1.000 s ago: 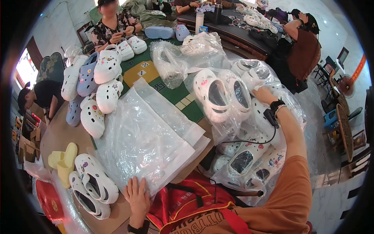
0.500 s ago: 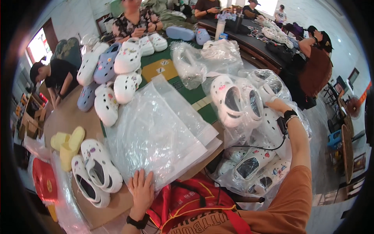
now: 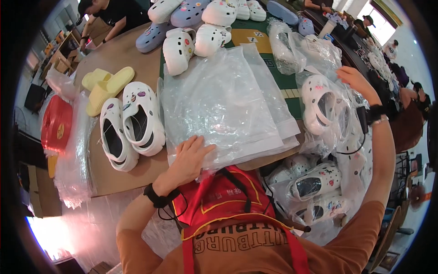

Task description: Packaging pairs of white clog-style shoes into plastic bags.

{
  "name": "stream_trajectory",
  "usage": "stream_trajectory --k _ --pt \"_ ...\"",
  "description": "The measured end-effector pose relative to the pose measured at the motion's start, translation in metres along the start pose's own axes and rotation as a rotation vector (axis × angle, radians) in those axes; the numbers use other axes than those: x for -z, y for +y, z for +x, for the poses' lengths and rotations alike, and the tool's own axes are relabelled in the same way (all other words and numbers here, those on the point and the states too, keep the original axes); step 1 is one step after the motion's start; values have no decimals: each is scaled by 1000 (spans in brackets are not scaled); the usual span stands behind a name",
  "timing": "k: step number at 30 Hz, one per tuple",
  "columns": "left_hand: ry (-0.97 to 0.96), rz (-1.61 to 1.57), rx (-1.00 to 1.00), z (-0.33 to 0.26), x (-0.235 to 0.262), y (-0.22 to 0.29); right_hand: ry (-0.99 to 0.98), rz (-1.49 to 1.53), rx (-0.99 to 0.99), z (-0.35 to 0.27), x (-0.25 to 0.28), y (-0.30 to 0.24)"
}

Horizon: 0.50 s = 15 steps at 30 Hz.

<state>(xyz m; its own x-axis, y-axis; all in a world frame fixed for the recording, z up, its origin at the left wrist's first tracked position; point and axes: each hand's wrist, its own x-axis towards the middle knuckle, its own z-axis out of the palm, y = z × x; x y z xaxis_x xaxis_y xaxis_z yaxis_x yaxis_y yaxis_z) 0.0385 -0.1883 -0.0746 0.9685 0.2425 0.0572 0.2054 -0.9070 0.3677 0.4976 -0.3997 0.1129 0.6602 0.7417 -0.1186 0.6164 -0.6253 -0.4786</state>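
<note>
A stack of clear plastic bags (image 3: 219,105) lies flat in front of me. My left hand (image 3: 189,155) rests on its near edge, fingers spread. At the right, my right hand (image 3: 358,82) reaches over a heap of bagged shoes, its fingers stretched out at the far side of a white clog in clear wrap (image 3: 315,102); whether they touch the wrap I cannot tell. Left of the bag stack sits an unwrapped pair of white clogs (image 3: 143,118) with small charms. Beyond the stack, more white clogs (image 3: 179,50) and blue-grey clogs (image 3: 153,36) are piled.
Yellow slippers (image 3: 109,89) lie at the table's left, near a red package (image 3: 57,123) and long plastic sleeves (image 3: 75,160). More wrapped clogs (image 3: 317,180) are heaped at my right, below the table edge. A person in black (image 3: 121,13) works at the far left.
The view has swung left and downward. My right hand has moved off the wrapped shoes' near side to farther away. My left hand has slid slightly right along the bags' edge.
</note>
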Motion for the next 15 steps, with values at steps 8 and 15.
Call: stream_trajectory --k 8,15 --pt "-80 -115 -262 18 -6 -8 -331 -319 500 41 -153 -114" --pt "107 15 13 33 12 -5 -324 -473 590 16 -232 -78"
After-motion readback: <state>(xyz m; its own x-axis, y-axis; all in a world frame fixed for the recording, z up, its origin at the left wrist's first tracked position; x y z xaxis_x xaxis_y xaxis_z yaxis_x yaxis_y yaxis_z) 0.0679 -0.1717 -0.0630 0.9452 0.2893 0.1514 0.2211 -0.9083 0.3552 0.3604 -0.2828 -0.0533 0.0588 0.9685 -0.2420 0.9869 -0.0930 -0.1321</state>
